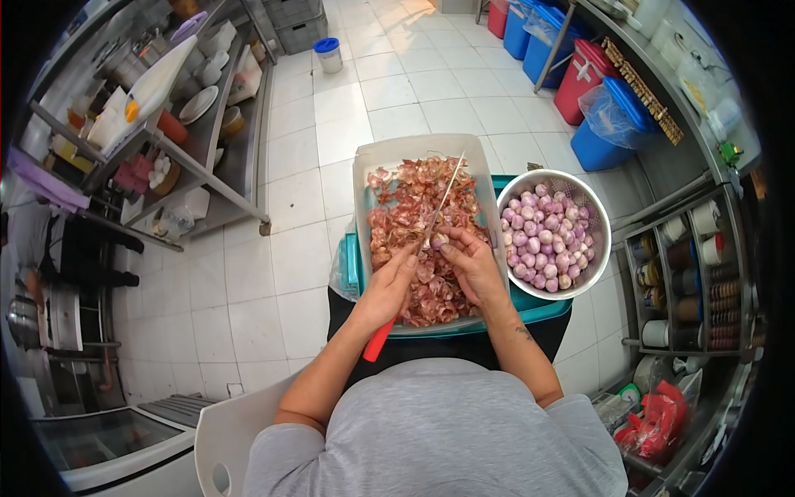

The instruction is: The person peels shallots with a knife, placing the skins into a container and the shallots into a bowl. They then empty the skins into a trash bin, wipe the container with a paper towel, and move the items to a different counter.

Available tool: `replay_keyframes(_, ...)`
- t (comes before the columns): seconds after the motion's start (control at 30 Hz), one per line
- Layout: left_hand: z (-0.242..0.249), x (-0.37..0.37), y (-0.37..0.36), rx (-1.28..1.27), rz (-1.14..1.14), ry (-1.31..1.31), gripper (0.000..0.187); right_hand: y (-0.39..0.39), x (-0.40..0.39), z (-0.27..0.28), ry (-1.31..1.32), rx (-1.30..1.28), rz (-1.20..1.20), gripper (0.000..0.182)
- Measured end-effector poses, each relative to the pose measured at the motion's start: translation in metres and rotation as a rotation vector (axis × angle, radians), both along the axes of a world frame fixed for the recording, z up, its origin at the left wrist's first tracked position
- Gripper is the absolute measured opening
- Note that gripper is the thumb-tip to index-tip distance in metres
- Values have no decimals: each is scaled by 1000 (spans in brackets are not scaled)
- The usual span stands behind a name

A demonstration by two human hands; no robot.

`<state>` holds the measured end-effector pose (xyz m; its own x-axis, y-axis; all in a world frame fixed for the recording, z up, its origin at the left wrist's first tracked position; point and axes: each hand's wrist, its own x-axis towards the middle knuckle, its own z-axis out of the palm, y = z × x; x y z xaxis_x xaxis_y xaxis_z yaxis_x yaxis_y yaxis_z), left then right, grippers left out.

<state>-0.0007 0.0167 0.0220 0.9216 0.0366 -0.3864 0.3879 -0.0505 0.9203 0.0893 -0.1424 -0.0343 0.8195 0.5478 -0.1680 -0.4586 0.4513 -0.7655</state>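
Observation:
My left hand [392, 286] is wrapped round a long thin knife; its red handle [379, 340] sticks out below my palm, and the blade [447, 192] points up and away. Between the fingertips of my right hand [472, 267] is a small purple-white shallot [438, 241], touching or very close to the blade near my left fingers. Both hands are above a pale plastic tub [361, 178] filled with dry reddish-brown shallot skins [397, 207]. On the right, a white colander [604, 228] holds many peeled shallots [546, 236].
Teal plastic [530, 306] shows under the tub and colander. Metal shelving with dishes [199, 103] stands left. Blue [613, 124] and red [584, 79] bins line the right. A blue-lidded bucket [328, 56] is on the tiled floor. Another person's dark-trousered legs [87, 248] show far left.

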Motion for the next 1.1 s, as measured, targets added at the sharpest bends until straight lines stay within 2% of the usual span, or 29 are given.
replay_keyframes(0.27, 3, 0, -12, 167, -48, -140, 53, 2, -4, 5, -162, -181, -65, 32)
replay_keyframes(0.33, -19, 5, -12, 345, -41, -374, 51, 2, -5, 7, -166, -182, -60, 32)
replay_keyframes(0.37, -41, 10, -11, 485, -21, -581, 51, 1, -6, 8, -168, -183, -57, 32)
replay_keyframes(0.43, -46, 12, -11, 608, -6, -749, 49, 2, -6, 4, -173, -185, -66, 32)
replay_keyframes(0.53, -34, 4, -13, 451, -13, -513, 49, 1, -6, 10, -173, -210, -50, 32)
replay_keyframes(0.63, -10, -2, -13, 96, -8, -154, 50, 1, -5, 2, -140, -154, -36, 31)
replay_keyframes(0.7, -1, -1, -11, -98, 2, -84, 52, 0, -3, -1, -83, -75, 2, 31)
replay_keyframes(0.9, -2, -2, -8, -209, 73, -75, 55, -6, 0, -1, 72, 123, 126, 37)
replay_keyframes(0.97, -10, -2, -2, -180, 83, -82, 55, -10, 3, -6, 109, 194, 176, 40)
replay_keyframes(1.1, 5, -1, -2, -138, 89, -56, 55, -11, 5, -4, 106, 229, 214, 46)
